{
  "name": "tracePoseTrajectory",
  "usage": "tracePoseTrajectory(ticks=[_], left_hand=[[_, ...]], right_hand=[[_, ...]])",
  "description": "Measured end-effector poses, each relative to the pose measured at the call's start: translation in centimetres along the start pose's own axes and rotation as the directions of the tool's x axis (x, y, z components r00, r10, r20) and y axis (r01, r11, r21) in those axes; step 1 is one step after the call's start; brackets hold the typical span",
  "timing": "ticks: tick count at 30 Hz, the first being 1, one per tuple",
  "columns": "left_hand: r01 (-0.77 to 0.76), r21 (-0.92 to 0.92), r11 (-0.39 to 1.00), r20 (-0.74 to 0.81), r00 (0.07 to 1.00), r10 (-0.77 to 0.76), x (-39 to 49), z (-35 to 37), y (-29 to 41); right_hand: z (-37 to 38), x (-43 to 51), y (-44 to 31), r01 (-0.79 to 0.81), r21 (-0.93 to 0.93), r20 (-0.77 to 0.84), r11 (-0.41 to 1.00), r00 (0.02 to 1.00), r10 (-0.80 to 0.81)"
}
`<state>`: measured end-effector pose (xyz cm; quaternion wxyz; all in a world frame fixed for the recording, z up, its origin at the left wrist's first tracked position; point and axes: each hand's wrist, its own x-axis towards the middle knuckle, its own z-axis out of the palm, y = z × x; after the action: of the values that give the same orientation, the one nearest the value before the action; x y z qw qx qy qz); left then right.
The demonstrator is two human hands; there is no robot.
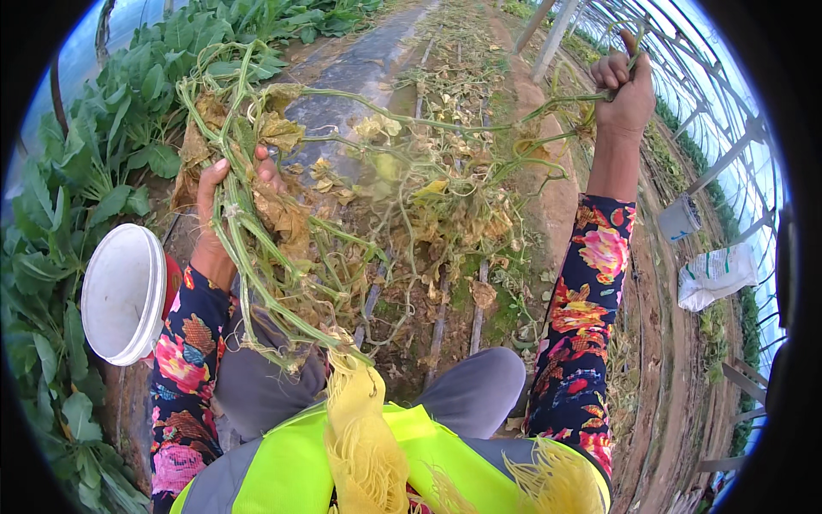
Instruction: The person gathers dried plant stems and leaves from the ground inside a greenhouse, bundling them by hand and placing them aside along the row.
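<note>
My left hand (215, 212) grips a bundle of green vine stems (241, 228) with brown, withered leaves hanging from it. Raised at the upper right, my right hand (623, 90) is closed around the end of a long vine stem (443, 126). That stem and others stretch between the two hands. Below them hangs a tangle of dried leaves and tendrils (449, 225). A pale yellow-green round thing, possibly a fruit (386, 167), shows among the vines. The fingertips of my left hand are partly covered by stems and leaves.
A white bucket (122, 295) stands at my left beside leafy green plants (83, 193). Drip lines (478, 308) and black plastic film (366, 64) run along the soil. To the right are a pail (679, 218), a white sack (716, 276) and a greenhouse post (555, 38).
</note>
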<state>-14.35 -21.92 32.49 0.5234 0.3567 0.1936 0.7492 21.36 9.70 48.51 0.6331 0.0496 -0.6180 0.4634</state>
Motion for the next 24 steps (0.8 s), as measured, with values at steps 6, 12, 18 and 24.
tracePoseTrajectory(ticks=[6,12,18,24], left_hand=[[0.059,0.020,0.998,-0.077,0.995,-0.057,0.1,-0.5,-0.9],[0.213,0.000,0.977,-0.135,0.968,-0.211,-0.3,-0.8,-2.3],[0.188,-0.073,0.979,-0.050,0.980,-0.192,-0.1,-0.6,-2.0],[0.365,-0.008,0.931,-0.086,0.927,-0.364,-0.3,-1.0,-2.5]], right_hand=[[6.9,-7.8,4.8,-0.518,-0.474,-0.217,0.712,0.853,0.475],[5.4,-3.0,2.2,-0.386,-0.388,-0.205,0.837,0.921,0.330],[6.6,-2.8,2.3,-0.305,-0.498,-0.084,0.812,0.949,0.305],[7.4,-6.7,5.4,-0.599,-0.569,-0.112,0.563,0.735,0.669]])
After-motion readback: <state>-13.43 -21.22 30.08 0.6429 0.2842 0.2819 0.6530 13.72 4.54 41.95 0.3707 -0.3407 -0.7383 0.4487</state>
